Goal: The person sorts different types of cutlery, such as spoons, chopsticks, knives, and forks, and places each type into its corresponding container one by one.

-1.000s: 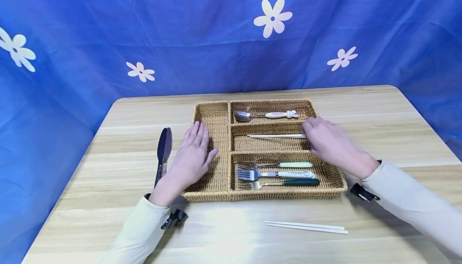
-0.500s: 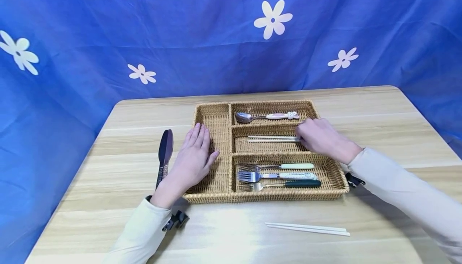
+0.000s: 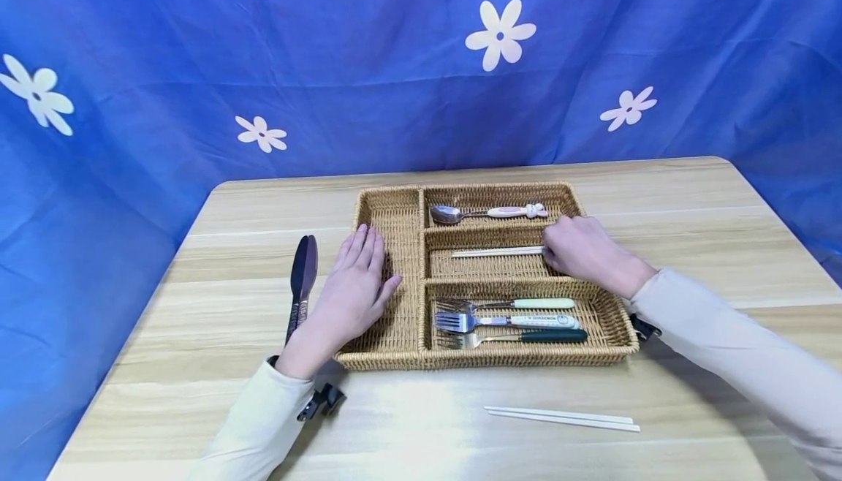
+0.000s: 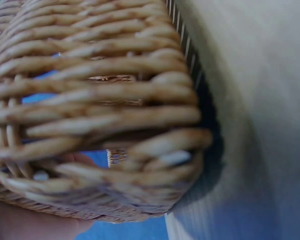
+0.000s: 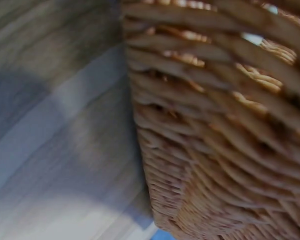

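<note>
In the head view a wicker cutlery tray (image 3: pixel 421 320) lies on the table. My left hand (image 3: pixel 351 291) rests on the tray's left rim, fingers straight. Part of that hand also shows at the lower left of the left wrist view, beyond the wicker wall (image 4: pixel 115 92). With curled fingers my right hand (image 3: pixel 582 254) holds the right ends of a pair of pale chopsticks (image 3: pixel 496 252) in the middle compartment; the held ends and fingertips are hidden. The right wrist view is filled by the tray's outer wall (image 5: pixel 215 135) and the tabletop, with no hand visible.
The rear compartment holds a spoon (image 3: pixel 447 213) with a rabbit-tipped handle. Three forks (image 3: pixel 542 322) lie in the front one. White chopsticks (image 3: pixel 562 418) lie on the table before the tray. Dark knives (image 3: pixel 304 269) lie left of it, partly behind my left wrist.
My right hand moved slightly left along the chopsticks, then stayed near there. The two chopsticks spread apart half a second ago and now lie close together. My left hand stays in place.
</note>
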The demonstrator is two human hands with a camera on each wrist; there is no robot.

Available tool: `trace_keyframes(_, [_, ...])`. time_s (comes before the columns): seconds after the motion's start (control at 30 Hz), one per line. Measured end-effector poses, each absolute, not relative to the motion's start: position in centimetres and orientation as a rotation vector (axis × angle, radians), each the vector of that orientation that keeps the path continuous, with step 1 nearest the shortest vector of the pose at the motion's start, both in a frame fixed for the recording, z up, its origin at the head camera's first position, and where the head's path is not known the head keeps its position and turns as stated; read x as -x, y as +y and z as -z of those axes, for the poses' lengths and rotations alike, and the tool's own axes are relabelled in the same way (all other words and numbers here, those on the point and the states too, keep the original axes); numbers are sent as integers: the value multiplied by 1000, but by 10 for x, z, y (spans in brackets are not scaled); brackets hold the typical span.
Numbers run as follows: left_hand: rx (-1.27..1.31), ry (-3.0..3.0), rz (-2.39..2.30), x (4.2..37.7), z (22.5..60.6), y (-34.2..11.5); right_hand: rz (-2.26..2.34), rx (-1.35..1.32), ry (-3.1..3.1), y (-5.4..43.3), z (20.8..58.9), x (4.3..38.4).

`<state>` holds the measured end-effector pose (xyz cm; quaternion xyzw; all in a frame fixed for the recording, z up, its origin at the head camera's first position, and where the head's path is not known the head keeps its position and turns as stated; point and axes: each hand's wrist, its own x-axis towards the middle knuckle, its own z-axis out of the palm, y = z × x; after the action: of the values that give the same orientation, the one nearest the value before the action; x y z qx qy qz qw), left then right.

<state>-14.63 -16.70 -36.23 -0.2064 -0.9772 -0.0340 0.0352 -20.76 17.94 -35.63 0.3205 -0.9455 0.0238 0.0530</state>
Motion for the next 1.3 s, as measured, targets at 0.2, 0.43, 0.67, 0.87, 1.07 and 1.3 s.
trace_keyframes(0.2, [635, -3007, 119, 146, 362, -167, -57, -940, -2905, 179, 356, 207])
trace_keyframes(0.43, [637, -3004, 121, 146, 363, -166, -152, -943, -2934, 181, 347, 203])
trace_keyframes(0.67, [641, -3010, 119, 147, 363, -166, -322, -868, -2881, 199, 316, 177])
trace_keyframes(0.87, [635, -3008, 141, 148, 363, -168, -378, -860, -2681, 221, 310, 149])
trace_keyframes(1.07, [618, -3011, 166, 148, 363, -168, -445, -839, -2504, 231, 315, 119])
trace_keyframes(1.3, [615, -3020, 208, 148, 362, -167, -385, -894, -2409, 228, 324, 73])
